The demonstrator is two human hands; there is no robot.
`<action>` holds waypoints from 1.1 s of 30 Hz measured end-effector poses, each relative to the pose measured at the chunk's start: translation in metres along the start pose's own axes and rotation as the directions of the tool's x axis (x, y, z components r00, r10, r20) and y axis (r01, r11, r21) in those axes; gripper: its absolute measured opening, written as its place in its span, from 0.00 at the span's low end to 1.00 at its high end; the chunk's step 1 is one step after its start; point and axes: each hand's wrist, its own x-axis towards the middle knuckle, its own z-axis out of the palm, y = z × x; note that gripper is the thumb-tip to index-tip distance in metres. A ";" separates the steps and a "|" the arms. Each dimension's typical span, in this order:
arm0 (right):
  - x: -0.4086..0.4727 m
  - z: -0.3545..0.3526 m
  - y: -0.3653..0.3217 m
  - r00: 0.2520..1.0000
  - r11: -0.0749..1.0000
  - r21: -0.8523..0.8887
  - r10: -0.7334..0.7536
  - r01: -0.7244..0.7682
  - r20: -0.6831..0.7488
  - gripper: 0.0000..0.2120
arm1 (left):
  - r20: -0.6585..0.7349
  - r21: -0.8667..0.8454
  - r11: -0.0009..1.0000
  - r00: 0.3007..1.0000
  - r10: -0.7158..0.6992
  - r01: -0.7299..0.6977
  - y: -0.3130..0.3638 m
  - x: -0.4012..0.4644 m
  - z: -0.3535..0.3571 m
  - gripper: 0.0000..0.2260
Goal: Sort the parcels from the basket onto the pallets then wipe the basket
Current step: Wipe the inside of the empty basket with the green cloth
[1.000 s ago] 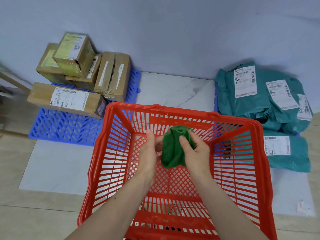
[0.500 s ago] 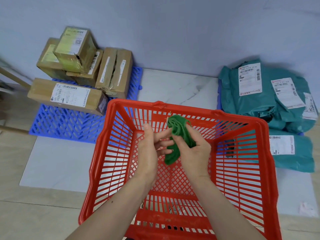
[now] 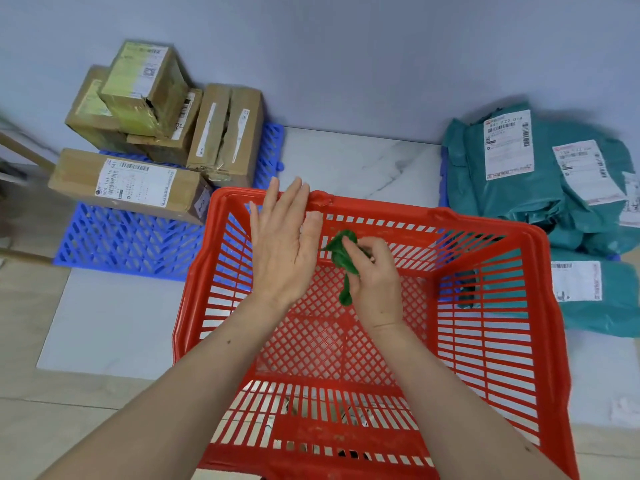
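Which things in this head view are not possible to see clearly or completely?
- Blue pallet on the right: almost all hidden under the teal mailer bags.
- Green cloth: partly hidden inside the right hand.
- Parcel label text: too small to read.
- Rightmost labels: cut off by the frame edge.
- Dark object behind the red basket wall: unclear through the slats.

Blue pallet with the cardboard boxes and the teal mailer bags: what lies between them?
In the head view, bare white marble floor at the back, and nearer, the red basket, with both hands and the green cloth over it.
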 end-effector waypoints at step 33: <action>0.035 -0.001 -0.029 0.118 -0.089 0.913 0.982 -0.399 0.147 0.10 | 0.411 0.467 0.716 0.844 0.344 -0.520 -0.031 0.036 -0.014 0.60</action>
